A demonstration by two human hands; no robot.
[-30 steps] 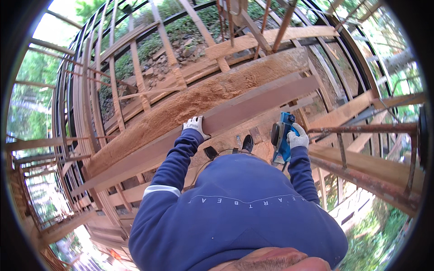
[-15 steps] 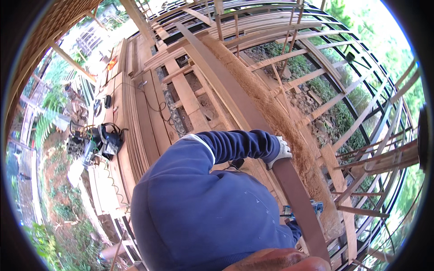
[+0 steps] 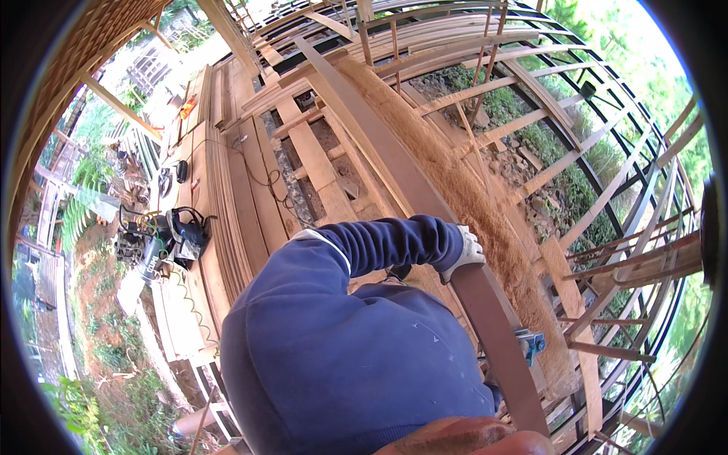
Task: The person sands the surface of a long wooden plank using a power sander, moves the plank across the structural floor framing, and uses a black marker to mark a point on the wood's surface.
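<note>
A long brown plank (image 3: 497,341) runs from the far end of the work area down to the lower edge, resting along a timber beam. My left hand (image 3: 464,254), in a white glove, reaches across in a blue sleeve. Its fingers wrap over the plank's right edge. Farther down, a blue tool (image 3: 531,345) sticks out from the plank's right side; the plank covers much of it, so its kind is unclear. My right hand is hidden behind my blue-clad body and the plank; only a bit of dark sleeve (image 3: 494,396) shows.
Sawdust (image 3: 508,280) lies thick along the beam's right side. Stacked boards (image 3: 227,227) cover the left. A black machine with hoses (image 3: 186,231) stands at their edge. On the right, a dark frame (image 3: 607,208) with wooden crosspieces spans rocky, planted ground.
My left hand and the near part of the plank have shifted slightly to the left. More of the blue tool's right side shows, and less of the dark lower sleeve.
</note>
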